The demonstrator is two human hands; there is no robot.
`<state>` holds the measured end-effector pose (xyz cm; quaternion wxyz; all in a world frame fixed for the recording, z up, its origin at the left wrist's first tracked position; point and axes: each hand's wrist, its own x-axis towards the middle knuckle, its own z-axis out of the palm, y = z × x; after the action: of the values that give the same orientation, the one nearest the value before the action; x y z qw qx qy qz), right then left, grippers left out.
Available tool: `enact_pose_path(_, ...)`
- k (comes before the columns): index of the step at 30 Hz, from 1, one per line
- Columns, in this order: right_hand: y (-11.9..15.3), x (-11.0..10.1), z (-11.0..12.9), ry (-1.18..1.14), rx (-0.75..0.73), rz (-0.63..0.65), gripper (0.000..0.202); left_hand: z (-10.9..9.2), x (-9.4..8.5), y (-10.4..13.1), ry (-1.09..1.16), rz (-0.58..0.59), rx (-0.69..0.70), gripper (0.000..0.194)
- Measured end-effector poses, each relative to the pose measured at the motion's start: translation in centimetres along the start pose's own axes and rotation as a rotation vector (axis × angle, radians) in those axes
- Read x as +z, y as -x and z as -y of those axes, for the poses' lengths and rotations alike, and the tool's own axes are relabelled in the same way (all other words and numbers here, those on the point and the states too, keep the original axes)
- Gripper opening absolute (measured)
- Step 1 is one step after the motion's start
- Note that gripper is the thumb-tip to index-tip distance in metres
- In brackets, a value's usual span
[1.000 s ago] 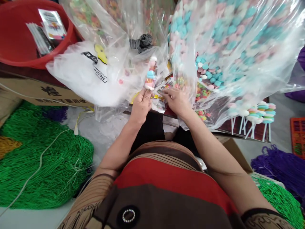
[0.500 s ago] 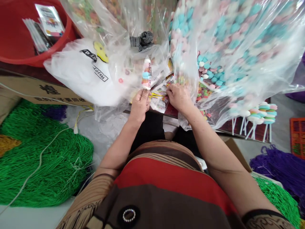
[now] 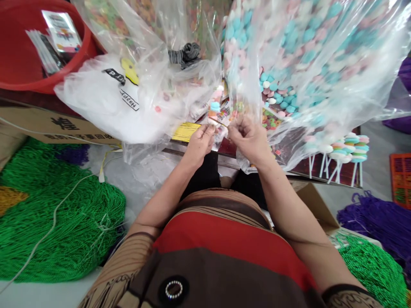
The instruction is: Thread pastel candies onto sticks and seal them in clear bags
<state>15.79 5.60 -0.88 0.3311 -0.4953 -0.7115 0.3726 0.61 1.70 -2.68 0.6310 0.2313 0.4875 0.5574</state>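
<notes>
My left hand (image 3: 203, 139) is closed around the lower end of a wrapped marshmallow lollipop (image 3: 214, 108). Pink, blue, orange and white layers stack upward from my fingers. A thin twist tie (image 3: 221, 123) stretches from the bottom of the wrapper to my right hand (image 3: 245, 132), whose thumb and forefinger pinch its end. To the left of my left hand, a bundle of yellow twist ties (image 3: 185, 131) lies on the table edge. Printed wrappers (image 3: 224, 112) are partly visible behind the lollipop. Its stick is hidden by my hand.
Clear bags of blue, pink and white marshmallows (image 3: 308, 55) crowd the right. Several marshmallow lollipops (image 3: 349, 147) stand at the right table edge. A red basin (image 3: 19, 51) holds printed packets, beside a white plastic bag (image 3: 105, 111). Green cords (image 3: 64, 222) lie low on the left.
My left hand has moved right with the lollipop, closer to my right hand. The yellow ties no longer stick out at its fingers; one tie now stretches between both hands.
</notes>
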Motion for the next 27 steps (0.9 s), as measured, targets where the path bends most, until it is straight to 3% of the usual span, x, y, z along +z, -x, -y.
enact_pose_path(6,0.6,0.7,-0.5,0.251,-0.077,-0.053,0.007,-0.1,1.6,0.9,-0.028,0.034,-0.081,0.017)
enact_pose_path(11,1.1,0.8,-0.6,0.276,-0.058,-0.061,0.007,0.2,1.6,0.9,-0.033,0.043,-0.009,0.026)
enact_pose_path(20,2.5,0.0,-0.4,-0.039,-0.032,-0.122,0.025,0.1,2.6,1.5,0.006,0.022,0.017,0.025)
enact_pose_path(23,2.9,0.1,-0.9,-0.261,0.082,-0.138,0.041,-0.1,3.2,2.1,0.059,0.102,-0.048,0.026)
enact_pose_path(27,3.4,0.1,-1.5,-0.423,0.159,-0.126,0.047,-0.4,3.2,2.8,0.101,0.264,-0.260,0.033)
